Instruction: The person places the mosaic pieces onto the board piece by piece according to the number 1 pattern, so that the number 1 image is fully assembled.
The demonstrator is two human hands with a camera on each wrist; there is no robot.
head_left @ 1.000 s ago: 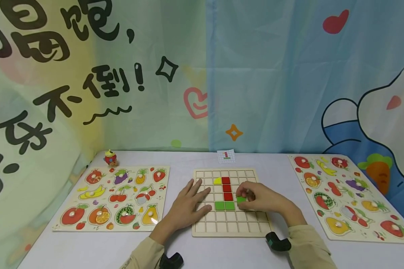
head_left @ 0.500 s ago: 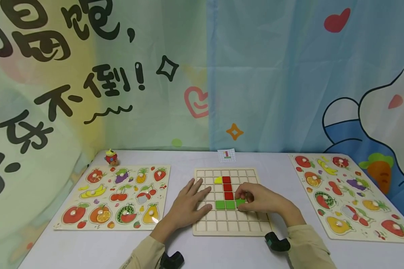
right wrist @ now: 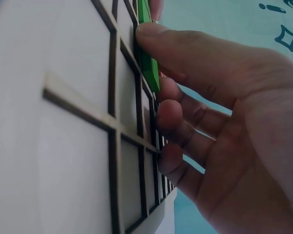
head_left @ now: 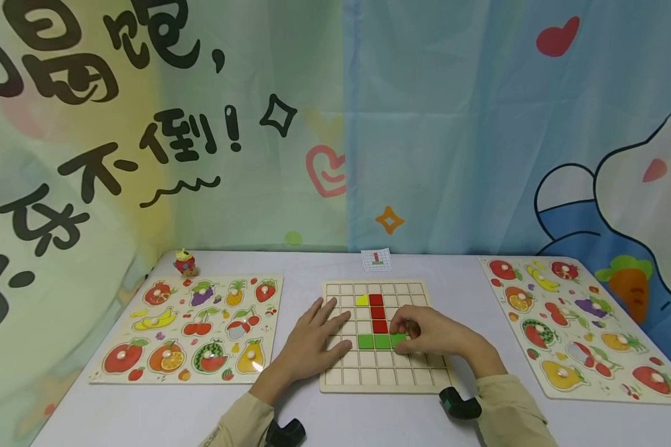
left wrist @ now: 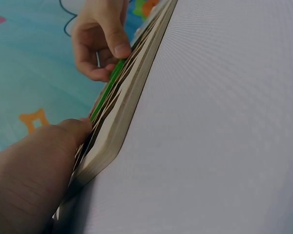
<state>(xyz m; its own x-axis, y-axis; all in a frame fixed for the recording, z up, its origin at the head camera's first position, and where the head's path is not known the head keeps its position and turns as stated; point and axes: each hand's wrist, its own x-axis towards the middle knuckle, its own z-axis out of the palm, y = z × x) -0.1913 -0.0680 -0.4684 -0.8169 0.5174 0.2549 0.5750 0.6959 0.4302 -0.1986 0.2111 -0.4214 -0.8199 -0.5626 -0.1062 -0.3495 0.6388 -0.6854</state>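
A wooden grid board [head_left: 369, 377] lies in the middle of the white table. My right hand [head_left: 443, 334] pinches a green tile [head_left: 399, 339] between thumb and fingers, at the right end of a row of green tiles [head_left: 373, 341]. The right wrist view shows the thumb against that green tile [right wrist: 149, 68], the other fingers curled beside the grid. Red tiles [head_left: 378, 313] stand in a column above the green row, a small yellow piece [head_left: 362, 300] next to the top one. With spread fingers, my left hand [head_left: 311, 341] rests on the board's left side.
Behind the board lies a small card [head_left: 376, 260] printed with a coloured grid pattern. Fruit puzzle boards stand to the left [head_left: 170, 360] and right [head_left: 573, 329]. A little toy figure [head_left: 185, 263] is at the back left, before a printed curtain [head_left: 453, 155].
The green tile in my right hand has shifted slightly left and now sits in line against the other green tiles. My left hand has stayed in place.
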